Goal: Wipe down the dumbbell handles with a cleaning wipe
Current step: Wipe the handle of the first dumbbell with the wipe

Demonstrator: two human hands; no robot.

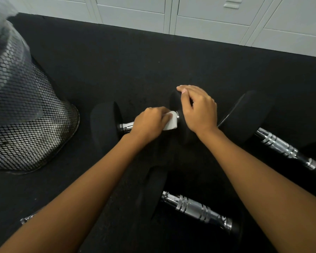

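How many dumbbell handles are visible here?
4: the centre handle under the wipe gripped by the left hand; the right handle; the bottom handle; a chrome sliver bottom left, mostly hidden by the forearm. Others may be hidden.

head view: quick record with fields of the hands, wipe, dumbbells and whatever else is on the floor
left hand: grips the white wipe, pressed on the handle of the middle dumbbell, at the handle's right end
right hand: curled over that dumbbell's right weight head
right dumbbell: on the floor, untouched
near dumbbell: on the floor between the forearms, untouched
mesh bin: at left, on the black floor mat
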